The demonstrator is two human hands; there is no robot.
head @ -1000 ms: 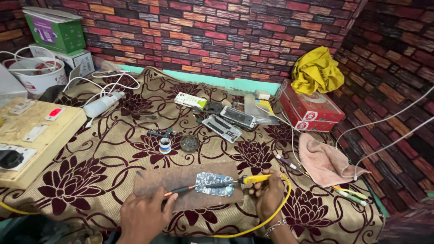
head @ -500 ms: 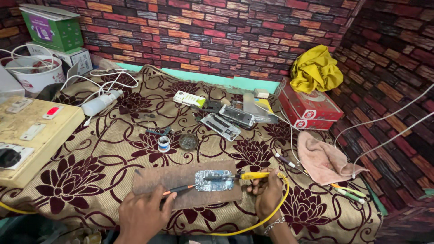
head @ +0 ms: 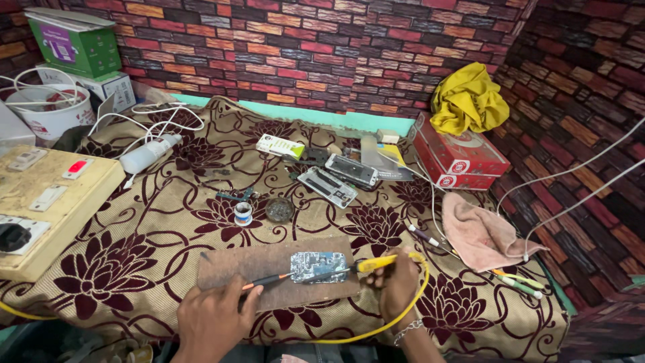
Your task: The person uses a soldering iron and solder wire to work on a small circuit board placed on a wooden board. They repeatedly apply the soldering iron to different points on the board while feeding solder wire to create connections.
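- The left hand is at the near edge of the worktop, fingers closed on a thin orange-handled tool whose tip points at the circuit board.
- The right hand is also at the near edge, right of the board, closed around a yellow-handled soldering iron; its tip touches the board's right end, and its yellow cable loops round the wrist toward the near edge.
- The circuit board lies flat on a brown mat, near the middle of the worktop's near edge, between the two hands.
- Beyond the mat, toward the worktop's centre, stand a small white pot and a round dark tin, just beside each other.
- Further back lie two opened phones and a small green-and-white box.
- A pink cloth lies at the right edge; a red box with a yellow cloth behind it sits in the far right corner.
- A white plastic bottle and white cables lie toward the far left corner.
- A cream switch panel sits at the left edge.
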